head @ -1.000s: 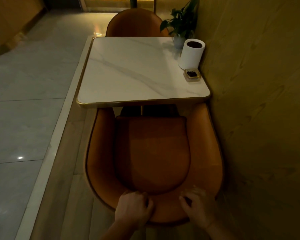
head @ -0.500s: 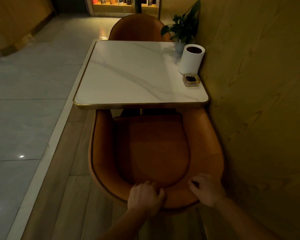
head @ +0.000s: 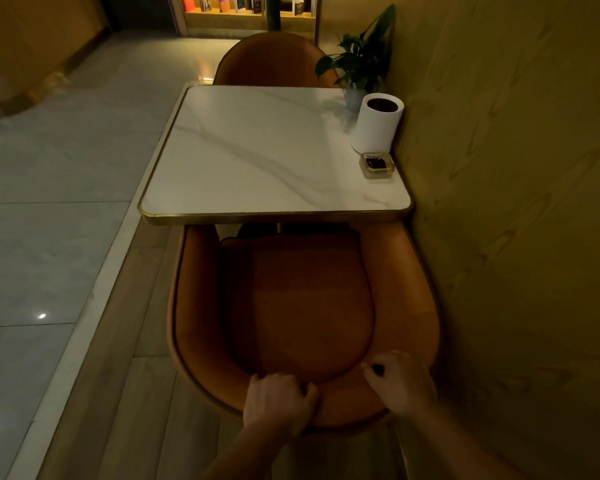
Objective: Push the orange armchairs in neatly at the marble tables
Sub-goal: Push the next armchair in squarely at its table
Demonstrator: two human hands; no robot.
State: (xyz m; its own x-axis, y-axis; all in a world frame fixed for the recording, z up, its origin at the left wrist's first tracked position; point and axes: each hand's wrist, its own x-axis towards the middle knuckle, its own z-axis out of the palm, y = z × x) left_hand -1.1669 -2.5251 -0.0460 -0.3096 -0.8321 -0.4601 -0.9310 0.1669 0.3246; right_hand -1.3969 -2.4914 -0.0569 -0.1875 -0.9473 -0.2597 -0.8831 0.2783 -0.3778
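An orange armchair (head: 305, 306) stands in front of me, its arm fronts reaching just under the near edge of the marble table (head: 257, 161). My left hand (head: 279, 401) is curled over the top rim of the chair's backrest. My right hand (head: 400, 382) grips the same rim a little to the right. A second orange armchair (head: 271, 62) stands tucked in at the table's far side; only its backrest shows.
A wooden wall (head: 516, 237) runs close along the right of chair and table. On the table by the wall stand a potted plant (head: 361, 60), a white cylinder (head: 376, 124) and a small glass dish (head: 376, 163). A raised wood strip borders the tiled floor (head: 49, 202) at left.
The armchair has slid forward toward the table, both hands staying on its backrest. My view has backed away and lifted, showing more of the far chair and shelf.
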